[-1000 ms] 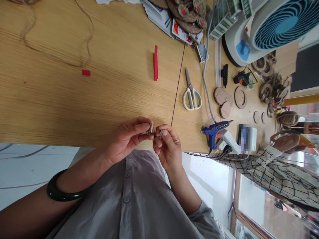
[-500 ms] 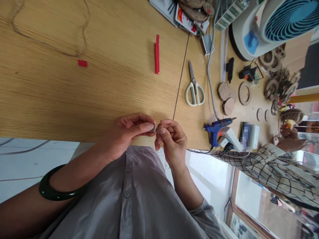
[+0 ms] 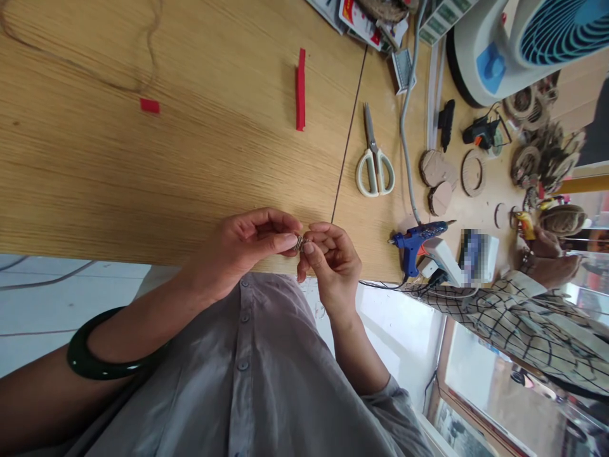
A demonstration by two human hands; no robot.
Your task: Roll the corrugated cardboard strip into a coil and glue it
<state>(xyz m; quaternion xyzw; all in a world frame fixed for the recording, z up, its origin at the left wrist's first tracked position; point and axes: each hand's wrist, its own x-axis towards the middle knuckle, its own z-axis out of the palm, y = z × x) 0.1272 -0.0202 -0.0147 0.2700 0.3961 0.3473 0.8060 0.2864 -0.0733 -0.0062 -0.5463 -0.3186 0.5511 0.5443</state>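
Observation:
Both my hands meet at the near edge of the wooden table. My left hand, with a dark green bangle on its forearm, pinches a small greyish piece between thumb and fingers. My right hand pinches the same small piece from the other side, fingers curled. What the piece is I cannot make out.
On the table lie a red strip, a small red scrap, twine, scissors, a blue glue gun, cardboard discs and a fan. Another person's checked sleeve and hand are at right.
The view has drifted, so the table things sit higher and further right in frame. My two hands have closed together on the small piece; its pale ends no longer show.

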